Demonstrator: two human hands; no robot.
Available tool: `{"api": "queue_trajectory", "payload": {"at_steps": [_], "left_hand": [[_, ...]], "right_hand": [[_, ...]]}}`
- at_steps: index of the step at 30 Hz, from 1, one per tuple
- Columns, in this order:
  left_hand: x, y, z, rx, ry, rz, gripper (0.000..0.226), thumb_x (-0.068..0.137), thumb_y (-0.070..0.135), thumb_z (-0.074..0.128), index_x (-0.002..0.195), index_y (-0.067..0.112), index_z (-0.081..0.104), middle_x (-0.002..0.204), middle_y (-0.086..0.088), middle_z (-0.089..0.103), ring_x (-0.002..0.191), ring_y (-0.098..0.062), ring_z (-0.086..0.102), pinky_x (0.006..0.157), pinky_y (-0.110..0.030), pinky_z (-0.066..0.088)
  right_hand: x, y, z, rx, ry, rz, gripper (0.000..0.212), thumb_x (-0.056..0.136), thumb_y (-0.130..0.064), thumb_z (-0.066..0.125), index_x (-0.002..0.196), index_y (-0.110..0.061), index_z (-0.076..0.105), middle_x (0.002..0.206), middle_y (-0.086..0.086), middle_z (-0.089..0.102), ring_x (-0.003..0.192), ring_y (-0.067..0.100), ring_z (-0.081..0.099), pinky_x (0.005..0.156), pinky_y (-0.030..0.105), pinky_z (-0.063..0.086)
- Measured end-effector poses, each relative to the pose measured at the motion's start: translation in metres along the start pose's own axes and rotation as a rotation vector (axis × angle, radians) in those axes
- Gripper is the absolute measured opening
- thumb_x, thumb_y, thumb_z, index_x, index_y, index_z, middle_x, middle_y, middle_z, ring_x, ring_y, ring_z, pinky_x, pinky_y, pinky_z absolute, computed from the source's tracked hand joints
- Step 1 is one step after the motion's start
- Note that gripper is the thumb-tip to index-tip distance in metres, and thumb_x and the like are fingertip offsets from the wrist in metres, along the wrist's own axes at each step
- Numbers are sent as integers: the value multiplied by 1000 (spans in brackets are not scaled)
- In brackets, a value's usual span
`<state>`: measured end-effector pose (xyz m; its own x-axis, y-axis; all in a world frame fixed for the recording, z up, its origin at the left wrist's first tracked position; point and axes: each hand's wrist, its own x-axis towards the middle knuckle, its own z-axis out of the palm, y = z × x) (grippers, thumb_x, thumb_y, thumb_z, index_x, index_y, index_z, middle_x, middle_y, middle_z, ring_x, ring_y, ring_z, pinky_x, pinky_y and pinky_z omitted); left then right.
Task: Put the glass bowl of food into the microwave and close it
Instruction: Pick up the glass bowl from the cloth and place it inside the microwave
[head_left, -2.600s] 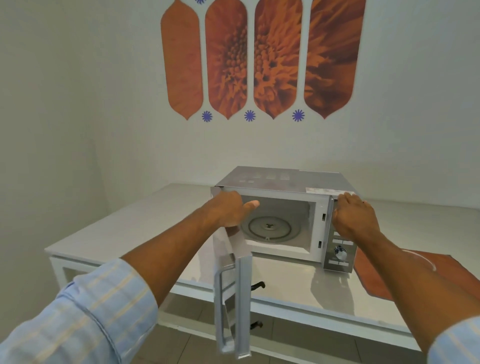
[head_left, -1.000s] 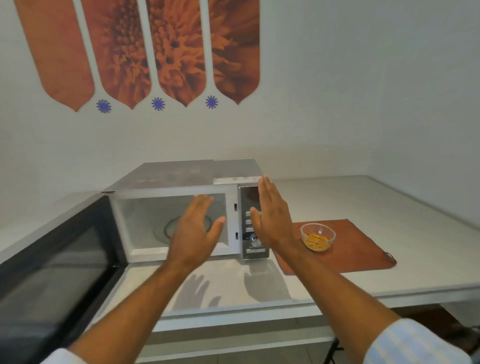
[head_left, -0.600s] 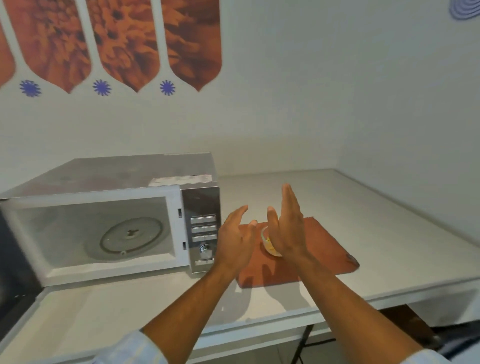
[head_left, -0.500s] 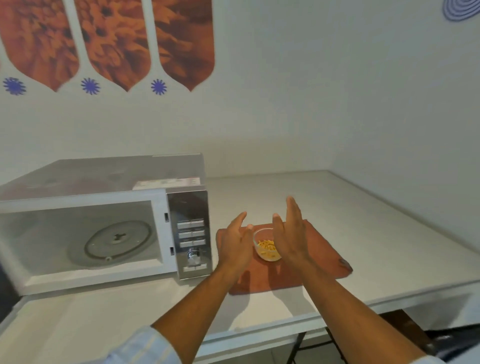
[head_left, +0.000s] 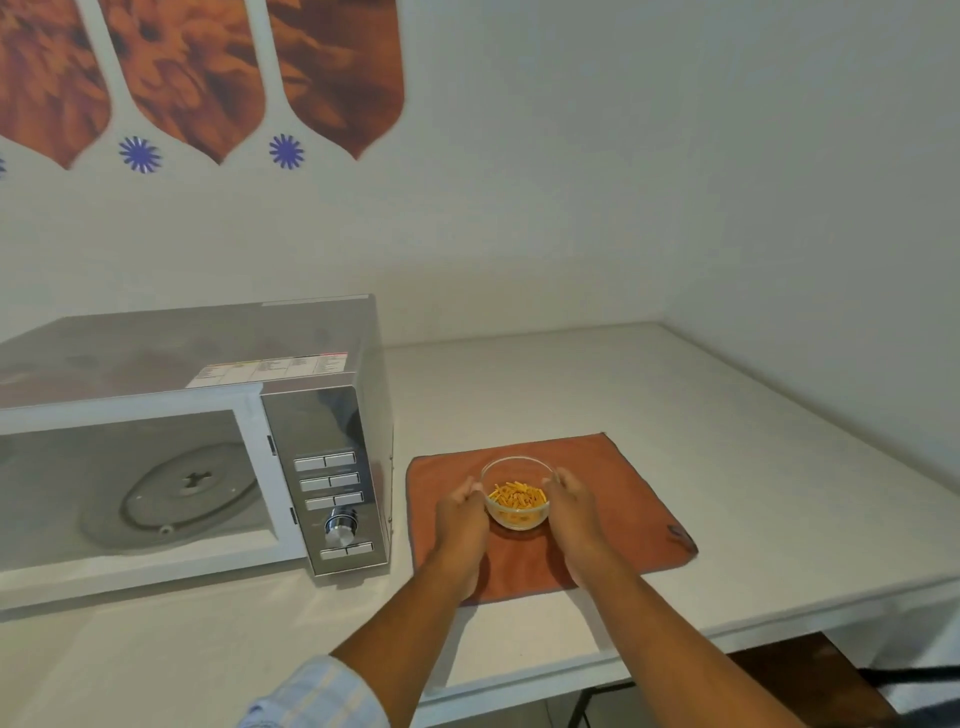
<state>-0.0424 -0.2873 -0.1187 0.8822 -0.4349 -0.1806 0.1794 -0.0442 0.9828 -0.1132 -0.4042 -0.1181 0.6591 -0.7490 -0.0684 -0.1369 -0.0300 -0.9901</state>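
A small glass bowl (head_left: 517, 493) with orange-yellow food sticks sits on an orange cloth (head_left: 613, 499) on the white table. My left hand (head_left: 462, 512) cups its left side and my right hand (head_left: 571, 501) cups its right side, fingers touching the glass. The bowl rests on the cloth. To the left stands the microwave (head_left: 322, 415) with its cavity exposed and a glass turntable (head_left: 192, 493) inside. Its door is out of view.
The white table (head_left: 727, 441) runs into a wall corner at the back right. The microwave's control panel (head_left: 335, 499) with buttons and a knob faces me beside the cloth. Orange flower decals hang on the wall above.
My view swung right from the microwave. Both hands dropped from raised and open beside the bowl to clasping it on either side.
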Motion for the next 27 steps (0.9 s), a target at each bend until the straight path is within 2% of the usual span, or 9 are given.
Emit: {"api": "queue_trajectory", "payload": {"at_steps": [2,6,8,13,15,17,19,22,27], "left_hand": [[1,-3,1,-36,-8,-28,40,113,24,44,145,10,63,139,-13,72,130,-31,67,115,-51,52],[-2,-6,3,-73,-9,-37,41,113,21,43,149,8,59,142,-13,70,131,-30,67,116,-50,52],[-6,-6,3,-85,11,-18,41,113,20,43,149,11,59,142,-10,71,130,-28,68,115,-49,53],[-26,1,-3,-147,7,5,41,114,22,43,151,15,58,138,-10,73,126,-26,70,112,-47,55],[-38,9,-11,-157,-14,10,36,113,21,45,143,21,64,129,-7,78,119,-22,75,103,-40,60],[-49,16,-24,-145,-47,9,33,111,15,47,125,30,74,117,-1,83,109,-18,79,88,-31,64],[-63,21,-39,-149,-118,7,43,108,6,46,108,30,82,110,0,85,103,-16,81,79,-24,64],[-89,28,-61,-98,-182,26,44,109,4,44,121,29,78,118,1,84,112,-14,78,84,-21,62],[-125,33,-106,-22,-192,109,43,111,17,45,121,46,76,120,10,82,115,-7,75,91,-22,59]], "right_hand": [[-2,1,1,4,2,3,20,98,-21,48,96,-21,68,95,-2,73,87,14,67,65,21,47],[-6,0,0,30,-18,16,28,99,-21,48,115,-18,71,106,1,75,96,14,71,70,23,51],[-9,-3,0,45,-17,25,27,99,-22,49,114,-22,72,105,-1,77,97,14,72,73,25,54],[-24,-12,5,73,-12,25,23,100,-23,50,109,-25,71,102,-2,77,96,13,73,70,23,52],[-32,-15,8,76,-7,15,24,101,-25,50,116,-23,69,107,-2,75,99,11,70,71,24,51],[-43,-17,13,72,10,-8,26,103,-27,49,123,-22,65,111,-4,72,102,9,68,74,24,51],[-56,-19,19,59,36,-43,31,103,-29,49,128,-21,65,117,-1,72,109,16,69,84,31,55],[-80,-25,29,65,58,-72,36,103,-32,48,134,-20,63,125,1,70,117,22,66,100,45,55],[-133,-38,54,95,54,-123,25,104,-30,48,119,-26,68,112,-1,74,104,15,70,86,35,55]]}}
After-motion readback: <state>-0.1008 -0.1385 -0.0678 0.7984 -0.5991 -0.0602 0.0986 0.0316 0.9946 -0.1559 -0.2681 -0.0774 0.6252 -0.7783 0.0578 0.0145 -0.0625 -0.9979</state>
